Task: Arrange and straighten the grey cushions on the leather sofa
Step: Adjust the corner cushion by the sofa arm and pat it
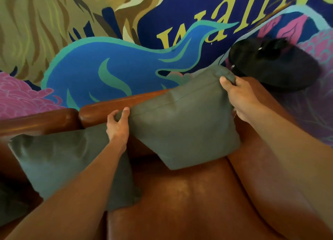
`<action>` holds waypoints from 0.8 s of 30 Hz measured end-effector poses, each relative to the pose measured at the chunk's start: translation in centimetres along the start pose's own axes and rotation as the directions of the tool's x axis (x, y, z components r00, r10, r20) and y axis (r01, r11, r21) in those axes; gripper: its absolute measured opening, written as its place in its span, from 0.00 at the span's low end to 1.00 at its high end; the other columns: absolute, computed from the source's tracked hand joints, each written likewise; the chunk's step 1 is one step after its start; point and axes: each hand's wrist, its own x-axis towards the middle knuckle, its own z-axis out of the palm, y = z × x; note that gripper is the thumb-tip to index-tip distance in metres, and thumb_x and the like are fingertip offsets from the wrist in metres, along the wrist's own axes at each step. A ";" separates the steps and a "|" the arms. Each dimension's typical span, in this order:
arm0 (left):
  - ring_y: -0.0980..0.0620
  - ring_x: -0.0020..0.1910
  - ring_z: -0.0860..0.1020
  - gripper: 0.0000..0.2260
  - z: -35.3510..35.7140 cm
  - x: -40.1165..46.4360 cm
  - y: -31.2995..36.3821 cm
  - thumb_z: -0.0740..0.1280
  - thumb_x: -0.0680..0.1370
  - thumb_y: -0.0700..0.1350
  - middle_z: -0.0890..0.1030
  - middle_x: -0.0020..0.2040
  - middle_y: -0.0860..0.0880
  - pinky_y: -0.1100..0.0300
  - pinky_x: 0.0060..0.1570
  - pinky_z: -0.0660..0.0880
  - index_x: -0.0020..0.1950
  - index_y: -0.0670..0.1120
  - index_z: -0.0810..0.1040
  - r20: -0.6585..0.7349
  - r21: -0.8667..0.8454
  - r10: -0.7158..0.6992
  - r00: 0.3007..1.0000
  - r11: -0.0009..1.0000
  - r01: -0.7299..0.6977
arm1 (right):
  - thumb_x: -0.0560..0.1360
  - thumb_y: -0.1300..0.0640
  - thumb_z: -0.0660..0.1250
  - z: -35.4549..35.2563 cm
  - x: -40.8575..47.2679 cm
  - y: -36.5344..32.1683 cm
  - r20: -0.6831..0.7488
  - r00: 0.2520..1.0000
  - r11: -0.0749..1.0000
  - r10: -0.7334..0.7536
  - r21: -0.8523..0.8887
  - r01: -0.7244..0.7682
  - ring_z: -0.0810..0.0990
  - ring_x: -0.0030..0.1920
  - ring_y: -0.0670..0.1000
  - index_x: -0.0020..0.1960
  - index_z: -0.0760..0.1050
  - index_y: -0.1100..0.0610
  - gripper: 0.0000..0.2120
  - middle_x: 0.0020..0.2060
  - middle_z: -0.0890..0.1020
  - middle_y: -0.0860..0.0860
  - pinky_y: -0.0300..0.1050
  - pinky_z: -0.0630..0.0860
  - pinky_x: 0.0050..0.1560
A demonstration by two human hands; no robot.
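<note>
A grey cushion leans tilted against the backrest of the brown leather sofa, its lower corner pointing down at the seat. My left hand pinches its upper left corner. My right hand grips its upper right corner near the top of the backrest. A second grey cushion rests to the left against the backrest, partly hidden under my left forearm. A bit of another grey cushion shows at the far left edge.
A black rounded object sits on top of the sofa's back at the right. Behind the sofa stands a wall with a colourful mural. The seat cushions in front are bare leather.
</note>
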 end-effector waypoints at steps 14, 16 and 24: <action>0.41 0.65 0.77 0.23 11.3 -3.9 0.5 0.60 0.83 0.62 0.81 0.66 0.44 0.46 0.66 0.74 0.73 0.52 0.77 -0.076 0.277 0.103 0.992 0.958 -0.078 | 0.81 0.42 0.65 -7.0 7.2 14.0 -0.195 0.915 0.935 0.353 0.067 -0.347 0.79 0.66 0.62 0.69 0.79 0.46 0.19 0.66 0.81 0.53 0.66 0.79 0.64; 0.40 0.64 0.78 0.23 12.6 -4.7 0.2 0.59 0.83 0.61 0.81 0.64 0.43 0.47 0.65 0.74 0.72 0.51 0.78 -0.093 0.319 0.127 0.988 0.943 -0.091 | 0.83 0.44 0.65 -7.8 7.4 14.4 -0.185 0.912 0.930 0.366 0.028 -0.367 0.78 0.67 0.61 0.71 0.76 0.48 0.18 0.68 0.79 0.53 0.62 0.80 0.55; 0.37 0.63 0.77 0.25 15.7 -4.5 1.3 0.56 0.83 0.64 0.80 0.65 0.41 0.42 0.65 0.74 0.70 0.50 0.78 -0.171 0.470 0.112 0.979 0.882 -0.019 | 0.83 0.40 0.64 -11.4 11.5 14.4 -0.063 0.956 0.924 0.286 -0.247 -0.292 0.78 0.67 0.63 0.69 0.78 0.54 0.22 0.69 0.77 0.59 0.61 0.87 0.49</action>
